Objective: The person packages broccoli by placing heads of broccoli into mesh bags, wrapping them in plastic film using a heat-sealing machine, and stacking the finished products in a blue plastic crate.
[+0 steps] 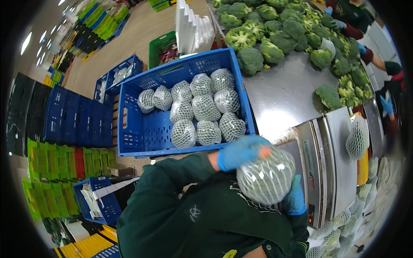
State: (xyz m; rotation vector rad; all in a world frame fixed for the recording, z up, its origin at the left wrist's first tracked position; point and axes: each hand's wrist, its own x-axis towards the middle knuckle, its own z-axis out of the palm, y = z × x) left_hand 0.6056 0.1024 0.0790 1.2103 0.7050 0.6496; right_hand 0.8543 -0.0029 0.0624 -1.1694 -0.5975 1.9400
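Note:
Between my gloved hands, close to my chest, is a broccoli head in a white foam net under shiny clear film. My left hand, in a blue glove with a fingertip poking through, lies over its upper left side. Lower down, my right hand supports it from the right, partly hidden behind it. Just beyond my left hand stands a blue plastic crate. Several net-and-film-wrapped heads sit inside it in rough rows, mostly toward the right, with bare floor of the crate showing at the lower left.
A steel table bears a heap of loose broccoli. Right of me stands a metal machine, with a netted head beside it and more netted heads below. Stacked crates rise at left. Co-workers' gloved hands are across the table.

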